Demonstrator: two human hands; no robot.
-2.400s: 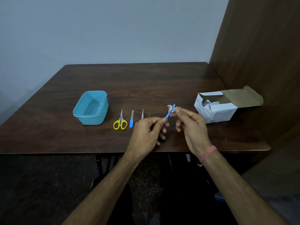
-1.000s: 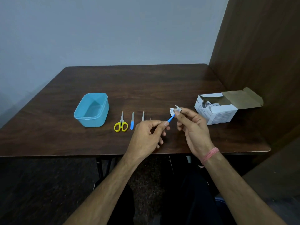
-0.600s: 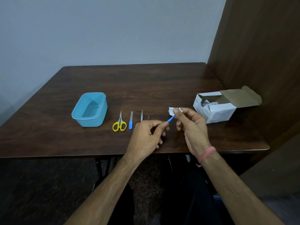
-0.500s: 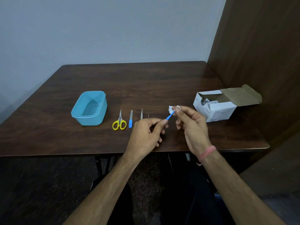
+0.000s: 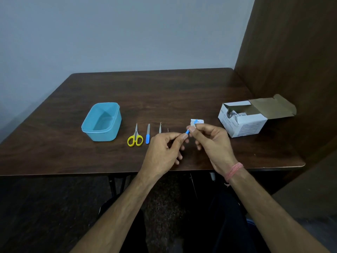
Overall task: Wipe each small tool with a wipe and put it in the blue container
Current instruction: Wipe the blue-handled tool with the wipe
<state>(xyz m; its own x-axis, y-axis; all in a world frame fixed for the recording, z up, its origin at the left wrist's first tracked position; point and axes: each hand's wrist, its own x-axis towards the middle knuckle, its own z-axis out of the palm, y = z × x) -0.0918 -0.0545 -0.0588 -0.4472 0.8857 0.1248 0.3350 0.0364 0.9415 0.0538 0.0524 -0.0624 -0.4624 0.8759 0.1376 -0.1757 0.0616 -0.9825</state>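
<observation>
The left hand (image 5: 162, 152) pinches the near end of a small blue-handled tool (image 5: 187, 132) between thumb and forefinger, other fingers loosely curled. The right hand (image 5: 211, 143), at 3 o'clock of the left, closes its fingertips on a white wipe (image 5: 196, 122) wrapped round the tool's far end. The blue container (image 5: 102, 122) sits at 9 o'clock, well apart, with yellow scissors (image 5: 135, 137) and a blue-handled file (image 5: 147, 134) between.

Dark wood table (image 5: 173, 92) carried blue container (image 5: 101, 122) at left, then yellow scissors (image 5: 135, 137), blue-handled file (image 5: 147, 134), two thin metal tools (image 5: 160, 128) in a row; open white box (image 5: 244, 123) at right.
</observation>
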